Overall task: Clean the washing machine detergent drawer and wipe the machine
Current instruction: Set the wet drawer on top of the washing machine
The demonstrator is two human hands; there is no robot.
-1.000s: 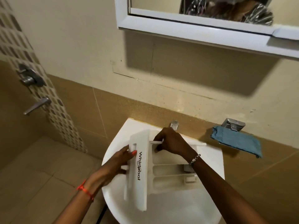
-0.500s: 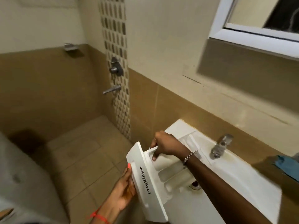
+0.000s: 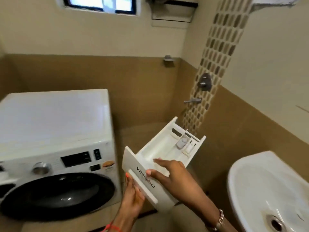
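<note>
You have the detergent drawer (image 3: 160,153) at centre, between the washing machine (image 3: 55,131) at 9 o'clock and the sink (image 3: 247,161) at 4 o'clock. Your left hand (image 3: 132,198) is under its front panel at 6 o'clock. Your right hand (image 3: 170,174) straddles that panel, fingers (image 3: 158,160) inside. The shower tap (image 3: 192,100) sits behind at 1 o'clock.

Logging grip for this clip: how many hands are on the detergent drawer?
2. The left hand holds the detergent drawer at its front, from the lower left; the right hand grips it from the right, fingers inside, thumb on the front.
</note>
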